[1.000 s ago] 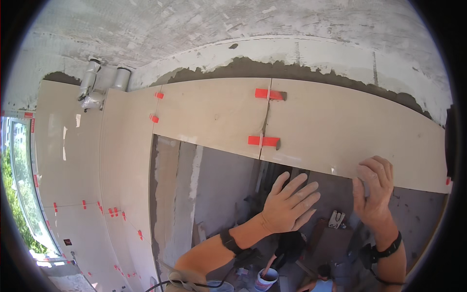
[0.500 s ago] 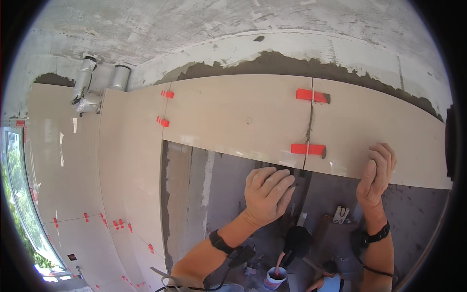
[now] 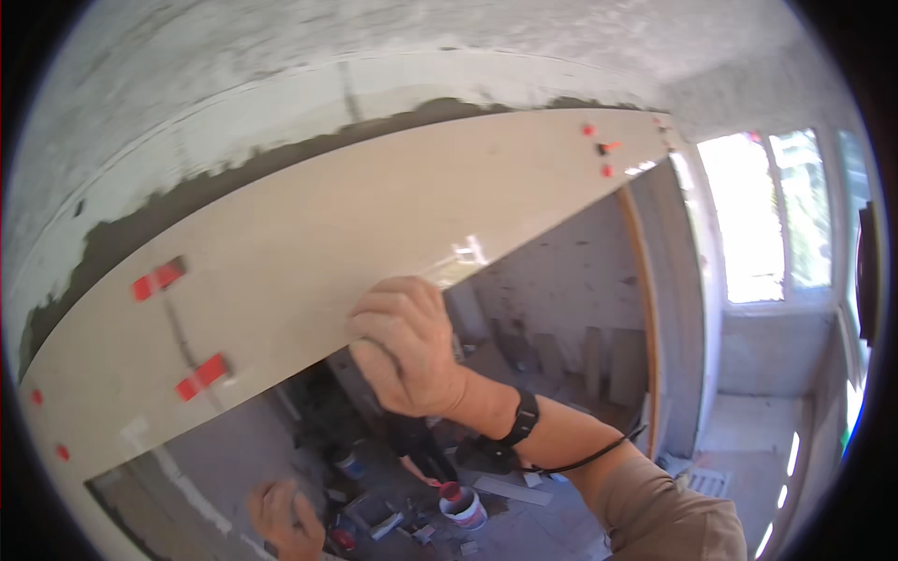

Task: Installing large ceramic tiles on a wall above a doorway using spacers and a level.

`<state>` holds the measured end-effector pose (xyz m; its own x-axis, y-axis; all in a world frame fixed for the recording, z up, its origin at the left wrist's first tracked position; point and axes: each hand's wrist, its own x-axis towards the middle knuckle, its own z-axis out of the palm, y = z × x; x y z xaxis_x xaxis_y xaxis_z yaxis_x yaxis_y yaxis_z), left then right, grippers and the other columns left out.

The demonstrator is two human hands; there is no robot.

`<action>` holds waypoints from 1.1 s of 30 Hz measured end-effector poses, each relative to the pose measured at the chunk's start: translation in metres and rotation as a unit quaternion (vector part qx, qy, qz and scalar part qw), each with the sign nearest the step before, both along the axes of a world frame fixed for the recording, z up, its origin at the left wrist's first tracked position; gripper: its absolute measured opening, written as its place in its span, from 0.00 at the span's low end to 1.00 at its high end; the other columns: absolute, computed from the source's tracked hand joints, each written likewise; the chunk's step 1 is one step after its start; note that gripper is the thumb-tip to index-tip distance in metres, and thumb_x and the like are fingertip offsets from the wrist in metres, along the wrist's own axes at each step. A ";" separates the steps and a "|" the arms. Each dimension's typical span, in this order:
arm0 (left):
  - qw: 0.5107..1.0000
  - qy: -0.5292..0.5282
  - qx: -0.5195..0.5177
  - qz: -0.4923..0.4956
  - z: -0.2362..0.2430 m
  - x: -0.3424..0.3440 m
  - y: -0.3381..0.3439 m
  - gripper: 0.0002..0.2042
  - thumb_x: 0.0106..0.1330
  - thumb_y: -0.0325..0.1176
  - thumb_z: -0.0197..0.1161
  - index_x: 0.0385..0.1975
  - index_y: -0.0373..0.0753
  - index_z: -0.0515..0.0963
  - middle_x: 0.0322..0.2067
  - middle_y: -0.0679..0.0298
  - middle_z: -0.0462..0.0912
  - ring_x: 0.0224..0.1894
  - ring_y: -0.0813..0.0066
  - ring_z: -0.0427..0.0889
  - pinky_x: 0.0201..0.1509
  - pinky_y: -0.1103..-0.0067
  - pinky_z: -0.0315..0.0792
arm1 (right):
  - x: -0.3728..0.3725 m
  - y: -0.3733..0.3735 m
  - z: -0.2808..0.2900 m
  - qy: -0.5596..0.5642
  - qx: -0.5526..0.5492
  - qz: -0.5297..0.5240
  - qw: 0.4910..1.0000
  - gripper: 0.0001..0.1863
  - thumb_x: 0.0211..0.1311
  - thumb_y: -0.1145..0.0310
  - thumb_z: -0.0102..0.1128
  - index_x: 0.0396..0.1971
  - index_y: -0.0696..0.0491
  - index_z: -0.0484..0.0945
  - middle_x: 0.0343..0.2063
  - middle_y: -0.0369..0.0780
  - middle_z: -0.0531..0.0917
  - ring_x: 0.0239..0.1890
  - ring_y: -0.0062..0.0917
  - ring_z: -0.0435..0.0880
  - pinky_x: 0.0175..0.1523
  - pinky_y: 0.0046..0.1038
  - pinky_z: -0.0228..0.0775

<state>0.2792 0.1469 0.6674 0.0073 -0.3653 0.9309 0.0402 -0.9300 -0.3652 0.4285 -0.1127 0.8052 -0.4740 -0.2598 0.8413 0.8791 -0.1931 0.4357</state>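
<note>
A long beige wall tile [image 3: 374,224] spans the wall above an opening. My right hand [image 3: 407,346] is at its lower edge, fingers folded into a fist and knuckles close to the tile face. I see nothing in its grip, and whether it touches cannot be told. My left hand [image 3: 285,519] is lower down, away from the tile, blurred, its fingers loosely bent with the thumb apart and nothing visible in them. Across the joint left of my right hand sit two red levelling wedges, an upper wedge [image 3: 157,279] and a lower wedge [image 3: 201,376].
More red wedges [image 3: 606,170] mark the far right joint. Below, a co-worker's hand [image 3: 432,482] reaches toward a white bucket [image 3: 464,510] on the littered floor. A wooden strip [image 3: 641,271] edges the opening, and bright windows [image 3: 748,215] stand at right. Grey mortar [image 3: 281,159] shows above the tile.
My view has swung right, bringing the windows in. My right hand has gone from bent fingers to a fist at the tile edge; my left hand has dropped away from it.
</note>
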 end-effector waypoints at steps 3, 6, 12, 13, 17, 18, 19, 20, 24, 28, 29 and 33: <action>0.983 0.124 -0.128 0.051 -0.080 0.010 0.013 0.12 0.72 0.33 0.56 0.41 0.29 0.81 0.37 0.44 0.84 0.39 0.43 0.83 0.49 0.59 0.77 | 0.025 -0.083 -0.066 0.065 0.038 -0.060 0.995 0.12 0.50 0.77 0.63 0.37 0.56 0.77 0.36 0.42 0.81 0.41 0.38 0.80 0.50 0.39 0.68; 0.939 0.237 -0.234 0.087 -0.108 0.004 -0.037 0.14 0.72 0.36 0.57 0.41 0.29 0.82 0.40 0.43 0.84 0.42 0.41 0.82 0.52 0.61 0.77 | 0.067 -0.158 -0.154 0.174 0.092 -0.129 0.972 0.12 0.49 0.80 0.61 0.37 0.56 0.78 0.35 0.42 0.82 0.40 0.38 0.81 0.50 0.38 0.69; 0.692 0.269 -0.668 -0.044 -0.335 0.020 0.005 0.12 0.70 0.32 0.56 0.41 0.30 0.81 0.29 0.54 0.85 0.28 0.70 0.83 0.32 0.75 0.81 | 0.137 -0.252 -0.369 0.662 0.171 -0.128 0.719 0.08 0.67 0.72 0.57 0.40 0.60 0.79 0.34 0.44 0.83 0.36 0.28 0.81 0.45 0.28 0.72; 0.696 0.274 -0.662 -0.052 -0.353 0.022 -0.013 0.11 0.70 0.31 0.55 0.44 0.31 0.80 0.28 0.55 0.85 0.30 0.72 0.84 0.33 0.75 0.81 | 0.154 -0.286 -0.439 0.685 0.147 -0.146 0.699 0.09 0.67 0.71 0.56 0.40 0.62 0.79 0.31 0.41 0.83 0.33 0.24 0.80 0.43 0.27 0.72; 0.505 0.195 -0.837 -0.074 -0.436 -0.026 -0.049 0.17 0.67 0.28 0.60 0.55 0.31 0.73 0.34 0.55 0.86 0.28 0.71 0.85 0.30 0.79 0.80 | 0.144 -0.294 -0.628 0.873 -0.012 -0.025 0.487 0.18 0.64 0.65 0.56 0.18 0.61 0.75 0.11 0.34 0.73 0.16 0.17 0.68 0.21 0.28 0.58; 0.473 0.183 -0.860 -0.060 -0.444 -0.041 -0.059 0.17 0.66 0.29 0.64 0.53 0.31 0.75 0.32 0.55 0.86 0.26 0.72 0.85 0.28 0.78 0.79 | 0.136 -0.297 -0.666 0.904 -0.052 -0.024 0.425 0.17 0.61 0.65 0.57 0.17 0.60 0.77 0.12 0.35 0.75 0.15 0.17 0.69 0.20 0.28 0.60; 0.465 0.175 -0.868 -0.024 -0.462 -0.062 -0.064 0.20 0.62 0.31 0.67 0.52 0.28 0.77 0.31 0.53 0.86 0.26 0.71 0.86 0.23 0.79 0.77 | 0.137 -0.300 -0.707 0.903 -0.114 -0.010 0.415 0.15 0.60 0.65 0.58 0.18 0.59 0.79 0.12 0.36 0.77 0.13 0.18 0.71 0.19 0.27 0.61; 0.451 0.156 -0.879 0.015 -0.466 -0.087 -0.078 0.20 0.63 0.33 0.67 0.51 0.29 0.77 0.30 0.54 0.86 0.25 0.71 0.85 0.23 0.79 0.75 | 0.122 -0.280 -0.715 0.914 -0.176 -0.019 0.366 0.13 0.60 0.66 0.58 0.19 0.59 0.81 0.12 0.37 0.77 0.14 0.18 0.72 0.19 0.28 0.63; 0.346 -0.017 -0.935 0.070 -0.467 -0.172 -0.132 0.18 0.64 0.35 0.63 0.51 0.33 0.78 0.29 0.58 0.85 0.25 0.72 0.83 0.24 0.79 0.72 | 0.133 -0.245 -0.723 0.858 -0.376 -0.019 0.350 0.10 0.58 0.69 0.60 0.29 0.61 0.84 0.20 0.43 0.83 0.21 0.23 0.81 0.29 0.33 0.75; 0.261 -0.160 -0.944 0.123 -0.473 -0.233 -0.197 0.12 0.62 0.30 0.60 0.45 0.36 0.80 0.29 0.62 0.82 0.26 0.75 0.78 0.25 0.81 0.67 | 0.183 -0.197 -0.725 0.791 -0.482 0.047 0.374 0.09 0.55 0.70 0.61 0.29 0.61 0.83 0.23 0.47 0.85 0.23 0.30 0.85 0.32 0.33 0.78; 0.237 -0.182 -0.950 0.088 -0.481 -0.242 -0.212 0.08 0.62 0.29 0.60 0.39 0.37 0.80 0.27 0.64 0.80 0.25 0.75 0.78 0.24 0.80 0.67 | 0.199 -0.191 -0.727 0.801 -0.473 0.082 0.357 0.09 0.54 0.70 0.61 0.27 0.61 0.83 0.20 0.47 0.85 0.21 0.32 0.86 0.30 0.33 0.77; 0.181 -0.273 -0.944 0.027 -0.493 -0.280 -0.265 0.04 0.64 0.28 0.62 0.36 0.38 0.79 0.23 0.64 0.77 0.21 0.73 0.77 0.21 0.78 0.67 | 0.182 -0.122 -0.656 0.733 -0.562 0.000 0.383 0.14 0.58 0.63 0.59 0.23 0.59 0.82 0.17 0.44 0.84 0.19 0.31 0.85 0.29 0.33 0.77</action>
